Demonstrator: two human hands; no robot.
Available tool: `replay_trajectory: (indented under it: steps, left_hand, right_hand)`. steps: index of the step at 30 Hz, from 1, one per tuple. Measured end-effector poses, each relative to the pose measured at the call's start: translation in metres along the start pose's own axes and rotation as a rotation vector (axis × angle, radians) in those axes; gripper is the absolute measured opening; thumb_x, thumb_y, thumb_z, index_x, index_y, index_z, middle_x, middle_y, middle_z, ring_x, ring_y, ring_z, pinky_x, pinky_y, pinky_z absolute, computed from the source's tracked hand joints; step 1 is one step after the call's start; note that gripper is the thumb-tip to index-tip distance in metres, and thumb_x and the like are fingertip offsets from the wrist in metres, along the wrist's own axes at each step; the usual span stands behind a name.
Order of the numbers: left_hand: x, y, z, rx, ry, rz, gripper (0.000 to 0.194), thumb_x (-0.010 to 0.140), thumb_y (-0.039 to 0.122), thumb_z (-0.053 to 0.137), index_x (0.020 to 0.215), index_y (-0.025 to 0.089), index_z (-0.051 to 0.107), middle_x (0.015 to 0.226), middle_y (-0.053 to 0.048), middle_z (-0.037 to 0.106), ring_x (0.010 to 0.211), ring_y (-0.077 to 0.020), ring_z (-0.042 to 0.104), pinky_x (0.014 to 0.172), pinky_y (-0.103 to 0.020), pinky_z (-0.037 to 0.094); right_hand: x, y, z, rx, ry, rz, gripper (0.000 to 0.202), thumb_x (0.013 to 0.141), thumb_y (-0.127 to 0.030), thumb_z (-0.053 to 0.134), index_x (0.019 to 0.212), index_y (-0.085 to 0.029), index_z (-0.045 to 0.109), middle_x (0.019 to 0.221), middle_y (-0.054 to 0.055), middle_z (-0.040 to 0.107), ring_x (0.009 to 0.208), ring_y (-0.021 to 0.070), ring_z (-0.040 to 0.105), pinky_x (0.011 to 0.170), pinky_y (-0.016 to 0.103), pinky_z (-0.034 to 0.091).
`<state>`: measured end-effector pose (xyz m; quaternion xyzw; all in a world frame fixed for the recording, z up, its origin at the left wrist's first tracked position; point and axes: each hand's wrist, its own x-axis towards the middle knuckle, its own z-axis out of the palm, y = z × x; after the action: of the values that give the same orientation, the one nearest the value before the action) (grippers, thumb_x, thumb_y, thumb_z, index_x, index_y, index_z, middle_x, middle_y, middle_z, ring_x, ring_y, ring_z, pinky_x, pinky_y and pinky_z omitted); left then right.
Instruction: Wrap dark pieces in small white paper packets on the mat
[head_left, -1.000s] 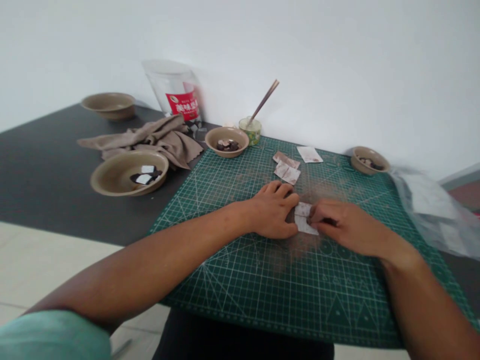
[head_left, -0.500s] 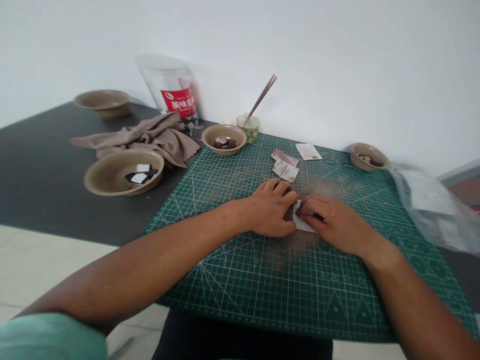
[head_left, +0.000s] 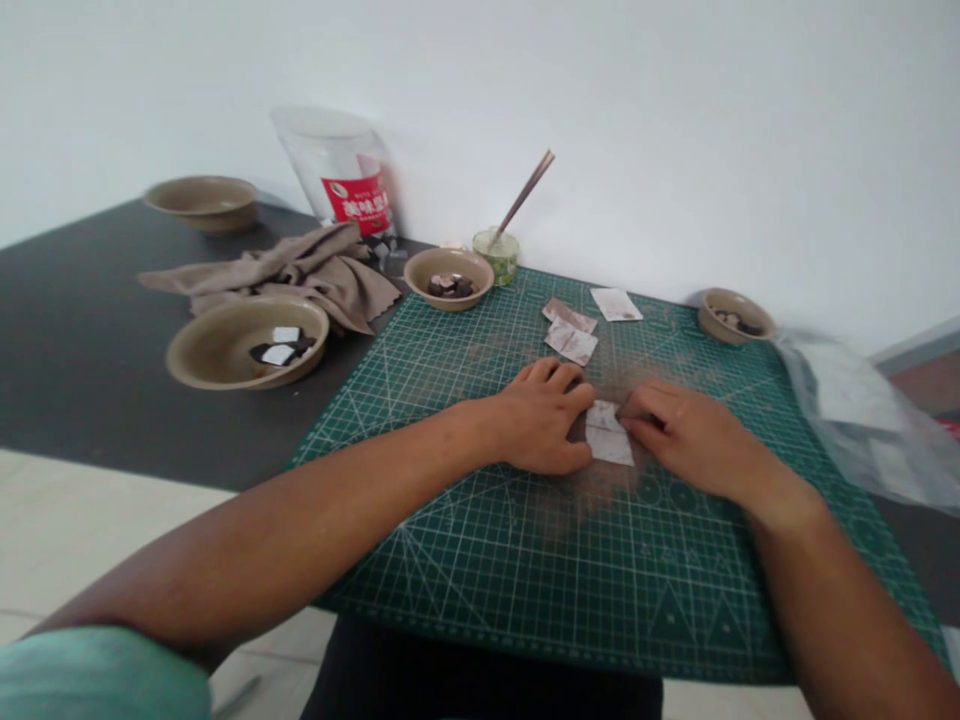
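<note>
A small smudged white sheet (head_left: 610, 445) lies flat on the green cutting mat (head_left: 480, 560), with a dark line or crease across it. My left hand (head_left: 544, 415) rests on the mat at the sheet's left edge, fingers spread and thumb touching its lower left corner. Something brown shows between that thumb and forefinger. At the sheet's right edge is my right hand (head_left: 675, 435), thumb and fingers pinched together. Whatever the pinch holds is hidden by the fingertips. Brownish dust is spread on the mat around both hands.
Beyond my hands lie smudged sheets (head_left: 571, 340) and a whiter sheet (head_left: 617, 304). Bowls with dark pieces stand at the back (head_left: 448, 280), right (head_left: 735, 318) and left (head_left: 247, 345). A cloth (head_left: 300, 270), a jar (head_left: 337, 170), a cup with chopsticks (head_left: 496, 257) and a plastic bag (head_left: 870, 420) surround the mat.
My right hand has slid right, from on top of the sheet to its right edge, uncovering more of it. My left hand has stayed in place.
</note>
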<state>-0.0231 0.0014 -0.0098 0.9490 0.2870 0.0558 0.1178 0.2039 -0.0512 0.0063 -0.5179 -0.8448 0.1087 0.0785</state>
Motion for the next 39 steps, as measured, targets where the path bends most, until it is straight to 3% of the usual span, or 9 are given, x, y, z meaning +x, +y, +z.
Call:
replay_trajectory:
  steps: [3,5,9,15,20,25,30,35,39]
  left_hand:
    - [0.0,0.0,0.0,0.0,-0.004,0.013,0.047,0.087,0.052,0.053,0.121,0.019,0.05,0.141,-0.013,0.044,0.133,-0.0364,0.037,0.112,-0.053,0.033]
    - [0.0,0.0,0.0,0.006,0.004,0.018,0.047,0.087,0.051,0.053,0.12,0.019,0.05,0.14,-0.013,0.044,0.132,-0.0364,0.037,0.112,-0.053,0.033]
    - [0.001,0.0,0.001,0.017,0.002,0.002,0.046,0.087,0.05,0.053,0.121,0.019,0.05,0.142,-0.014,0.043,0.133,-0.0372,0.036,0.112,-0.055,0.032]
    - [0.001,-0.001,0.001,0.006,-0.004,0.016,0.048,0.088,0.053,0.053,0.122,0.02,0.05,0.142,-0.013,0.043,0.133,-0.0362,0.036,0.112,-0.054,0.033]
    - [0.0,0.0,0.001,0.017,-0.004,0.001,0.045,0.088,0.051,0.053,0.121,0.02,0.05,0.144,-0.012,0.042,0.134,-0.0362,0.035,0.112,-0.054,0.033]
    - [0.0,0.0,0.001,0.016,-0.009,0.021,0.048,0.088,0.053,0.051,0.122,0.019,0.05,0.142,-0.013,0.043,0.133,-0.0367,0.037,0.112,-0.054,0.033]
    - [0.001,-0.002,0.001,0.021,0.0,0.016,0.045,0.088,0.051,0.052,0.121,0.02,0.05,0.143,-0.013,0.043,0.134,-0.0363,0.036,0.112,-0.054,0.033]
    - [0.001,-0.001,0.0,0.014,-0.019,0.017,0.048,0.088,0.053,0.052,0.122,0.02,0.05,0.142,-0.013,0.043,0.133,-0.0364,0.037,0.112,-0.055,0.033]
    - [0.001,-0.001,0.0,0.015,-0.017,0.014,0.048,0.088,0.052,0.051,0.123,0.019,0.05,0.142,-0.013,0.044,0.134,-0.0368,0.036,0.112,-0.055,0.033]
  right_hand:
    - [-0.003,-0.004,-0.001,0.117,-0.108,-0.114,0.014,0.095,-0.016,0.053,0.089,-0.022,0.063,0.092,0.004,0.065,0.084,0.019,0.06,0.074,0.033,0.046]
    - [-0.002,-0.008,0.002,0.127,-0.076,-0.133,0.014,0.098,-0.018,0.05,0.094,-0.022,0.063,0.098,0.005,0.066,0.089,0.0198,0.061,0.078,0.034,0.047]
    - [0.001,-0.005,0.002,0.015,0.027,-0.014,0.014,0.098,-0.021,0.05,0.092,-0.02,0.062,0.097,0.007,0.064,0.089,0.0217,0.061,0.079,0.036,0.046]
    - [-0.005,-0.009,-0.002,0.185,-0.154,-0.159,0.013,0.095,-0.017,0.054,0.089,-0.022,0.064,0.092,0.003,0.065,0.083,0.0176,0.061,0.075,0.032,0.046]
    - [-0.001,-0.007,0.0,0.102,-0.012,-0.061,0.014,0.096,-0.017,0.052,0.092,-0.021,0.065,0.095,0.005,0.065,0.089,0.0207,0.061,0.079,0.034,0.046]
    - [-0.006,-0.004,-0.004,0.189,-0.164,-0.134,0.011,0.094,-0.017,0.057,0.087,-0.022,0.063,0.09,0.002,0.064,0.081,0.0168,0.06,0.073,0.03,0.046]
    - [0.0,-0.005,0.0,0.121,0.004,-0.057,0.011,0.094,-0.016,0.055,0.089,-0.021,0.064,0.094,0.005,0.064,0.087,0.02,0.06,0.078,0.033,0.046]
    - [-0.002,-0.005,-0.002,0.167,-0.134,-0.144,0.014,0.093,-0.012,0.055,0.087,-0.022,0.063,0.09,0.002,0.064,0.082,0.0172,0.059,0.074,0.031,0.045]
    - [0.002,-0.006,0.001,0.166,-0.023,-0.107,0.012,0.096,-0.017,0.054,0.091,-0.021,0.064,0.096,0.005,0.065,0.09,0.0198,0.06,0.08,0.033,0.046]
